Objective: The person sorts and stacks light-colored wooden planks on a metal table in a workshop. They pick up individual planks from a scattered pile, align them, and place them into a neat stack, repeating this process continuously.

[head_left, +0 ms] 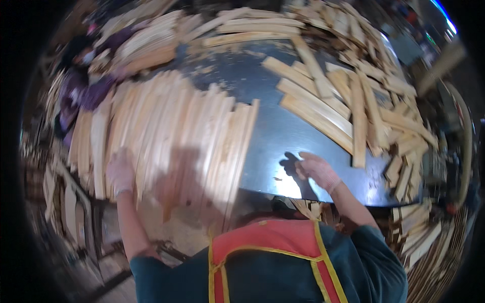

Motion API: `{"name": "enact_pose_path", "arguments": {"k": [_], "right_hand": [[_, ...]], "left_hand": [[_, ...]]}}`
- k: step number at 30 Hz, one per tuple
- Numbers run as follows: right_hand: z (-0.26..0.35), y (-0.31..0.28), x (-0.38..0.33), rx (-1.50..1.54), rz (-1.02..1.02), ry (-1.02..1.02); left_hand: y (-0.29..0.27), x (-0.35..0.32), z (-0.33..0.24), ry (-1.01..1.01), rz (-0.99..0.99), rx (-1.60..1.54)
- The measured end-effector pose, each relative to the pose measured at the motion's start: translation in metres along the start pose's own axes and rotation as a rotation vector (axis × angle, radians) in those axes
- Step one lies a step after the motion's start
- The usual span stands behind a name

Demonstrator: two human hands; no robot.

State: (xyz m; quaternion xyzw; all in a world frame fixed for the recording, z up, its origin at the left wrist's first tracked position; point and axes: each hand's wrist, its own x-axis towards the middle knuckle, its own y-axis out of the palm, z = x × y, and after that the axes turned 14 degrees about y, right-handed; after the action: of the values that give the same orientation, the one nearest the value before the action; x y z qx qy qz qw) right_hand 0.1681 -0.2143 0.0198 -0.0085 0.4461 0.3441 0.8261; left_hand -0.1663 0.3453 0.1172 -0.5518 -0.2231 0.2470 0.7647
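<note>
1. Left hand [120, 172], gloved, lies flat and open on the aligned row of wooden slats [166, 136] at the tabletop's [283, 131] left edge, apparently squaring them.
2. Right hand [317, 170], gloved, fingers loosely curled and holding nothing, rests on bare tabletop near the front edge.
3. Loose slats [333, 106] lie heaped toward the right edge, within reach.

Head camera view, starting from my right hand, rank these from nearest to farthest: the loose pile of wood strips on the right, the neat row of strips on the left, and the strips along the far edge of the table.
From the right hand:
1. Loose pile of wood strips, just beyond and right of it.
2. Neat row of strips, across the bare dark table, under the left hand.
3. Far-edge strips, at the table's back.
</note>
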Motion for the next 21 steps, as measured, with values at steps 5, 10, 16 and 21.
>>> {"name": "enact_pose_path", "arguments": {"k": [5,10,16,21], "right_hand": [[0.053,-0.094,0.060,-1.080,-0.812,-0.511],[0.091,-0.090,0.077,-1.555,-0.825,-0.525],[0.101,-0.130,0.113,-1.653,-0.827,-0.495],[0.156,-0.111,0.115,-1.644,-0.867,-0.332]], "left_hand": [[0.032,-0.003,-0.130,0.261,-0.210,-0.192],[0.009,-0.066,-0.329,0.597,-0.004,-0.569],[0.031,-0.065,-0.328,0.571,-0.037,-0.449],[0.032,-0.067,-0.329,0.548,-0.133,-0.532]]}}
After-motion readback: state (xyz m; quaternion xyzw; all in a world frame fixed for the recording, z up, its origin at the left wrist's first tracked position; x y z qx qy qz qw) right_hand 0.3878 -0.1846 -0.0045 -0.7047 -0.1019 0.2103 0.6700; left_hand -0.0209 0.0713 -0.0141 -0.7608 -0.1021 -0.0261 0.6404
